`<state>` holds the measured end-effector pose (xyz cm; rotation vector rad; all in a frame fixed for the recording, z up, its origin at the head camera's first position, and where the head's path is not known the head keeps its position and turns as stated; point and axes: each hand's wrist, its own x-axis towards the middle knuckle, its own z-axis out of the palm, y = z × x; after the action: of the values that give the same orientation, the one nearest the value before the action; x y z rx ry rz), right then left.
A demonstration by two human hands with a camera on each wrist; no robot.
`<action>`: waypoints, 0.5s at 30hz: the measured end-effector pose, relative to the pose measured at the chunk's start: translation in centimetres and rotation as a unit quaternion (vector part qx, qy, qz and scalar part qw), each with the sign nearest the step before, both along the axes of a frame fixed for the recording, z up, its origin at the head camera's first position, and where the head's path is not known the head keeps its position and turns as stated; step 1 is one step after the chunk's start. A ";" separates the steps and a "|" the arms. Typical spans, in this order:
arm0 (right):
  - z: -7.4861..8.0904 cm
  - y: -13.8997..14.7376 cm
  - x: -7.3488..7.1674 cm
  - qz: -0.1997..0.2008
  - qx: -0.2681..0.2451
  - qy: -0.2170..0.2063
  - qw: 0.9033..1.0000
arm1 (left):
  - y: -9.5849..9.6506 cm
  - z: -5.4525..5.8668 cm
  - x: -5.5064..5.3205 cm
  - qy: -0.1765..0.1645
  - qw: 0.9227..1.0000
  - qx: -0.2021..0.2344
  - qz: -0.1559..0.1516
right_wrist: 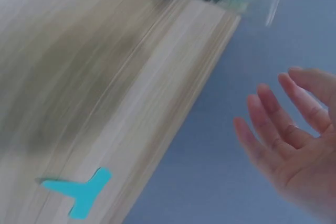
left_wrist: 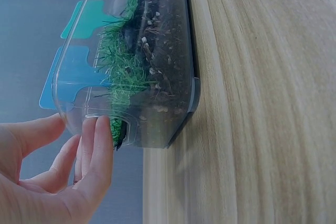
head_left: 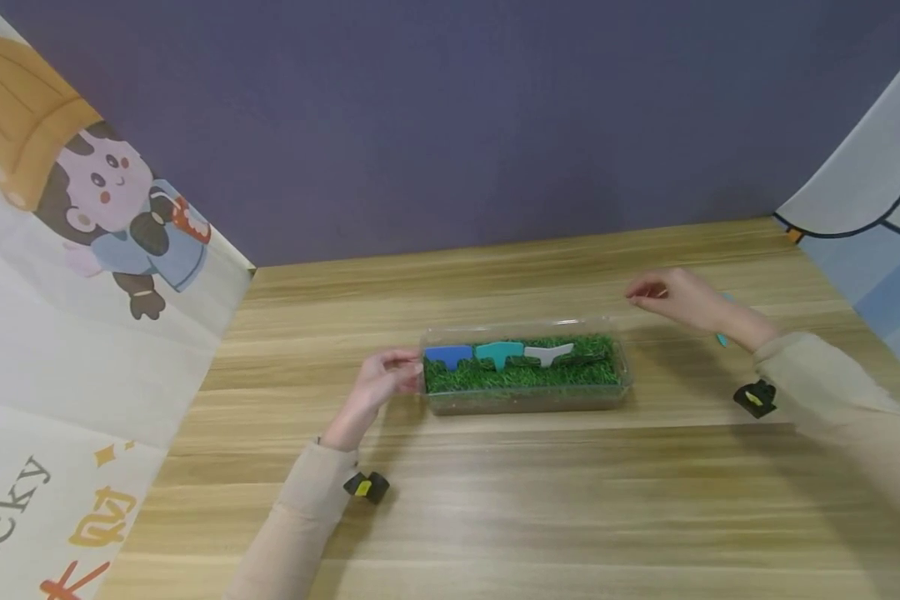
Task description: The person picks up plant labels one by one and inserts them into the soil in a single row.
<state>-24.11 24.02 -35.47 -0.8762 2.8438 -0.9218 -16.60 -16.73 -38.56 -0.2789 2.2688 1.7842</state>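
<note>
A clear plastic box (head_left: 525,404) holds dark soil (left_wrist: 157,51) topped with green artificial-looking grass (head_left: 495,381). Upright in a row in it are a blue plant label (head_left: 447,356), a teal one (head_left: 499,353) and a white one (head_left: 547,355). My left hand (head_left: 382,379) holds the box's left end, thumb at the rim and fingertips against the end wall. Raised past the right end, my right hand (head_left: 678,297) has loosely bent fingers (right_wrist: 262,129) and holds nothing. A loose turquoise T-shaped label (right_wrist: 79,190) lies on the table, mostly hidden by the right forearm in the head view.
The wood-grain table (head_left: 570,500) ends at a dark blue-grey panel (head_left: 450,125) behind. Printed sheets with cartoon figures stand at the left (head_left: 60,333) and right. Small black wrist pieces with yellow marks hang by both sleeves.
</note>
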 end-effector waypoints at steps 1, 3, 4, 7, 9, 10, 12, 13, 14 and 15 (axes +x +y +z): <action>-0.1 0.3 -0.1 -0.003 0.004 -0.001 1.000 | 0.0 0.0 0.0 0.001 1.000 -0.001 -0.001; -0.3 0.9 -0.4 -0.015 0.012 -0.012 1.000 | -0.1 0.0 0.0 0.000 1.000 -0.003 -0.001; -0.4 1.1 -0.5 -0.021 0.014 -0.019 1.000 | -0.1 0.1 0.0 -0.002 1.000 -0.003 0.000; -0.7 1.9 -0.9 -0.044 0.023 -0.035 0.998 | -0.1 0.1 0.0 -0.005 1.000 -0.004 -0.001; -1.0 2.5 -1.1 -0.055 0.030 -0.042 0.997 | -0.1 0.1 0.0 -0.004 1.000 -0.005 -0.002; -1.1 2.7 -1.2 -0.059 0.031 -0.045 0.997 | -0.1 0.1 -0.1 -0.005 1.000 -0.004 -0.002; -1.3 3.2 -1.4 -0.064 0.036 -0.047 0.996 | -0.2 0.1 -0.1 -0.002 1.000 -0.003 -0.003; -1.3 3.4 -1.5 -0.064 0.036 -0.050 0.996 | -0.2 0.1 -0.1 -0.001 1.000 -0.003 -0.003; -1.4 3.6 -1.7 -0.062 0.037 -0.049 0.996 | -0.2 0.1 -0.1 0.000 1.000 -0.004 -0.004; -1.5 3.8 -1.8 -0.061 0.038 -0.048 0.996 | -0.2 0.1 0.0 -0.001 1.000 -0.003 -0.003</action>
<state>-25.86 27.82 -36.95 -0.6395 2.8536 -0.8356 -16.64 -16.94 -38.49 -0.2734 2.2726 1.7731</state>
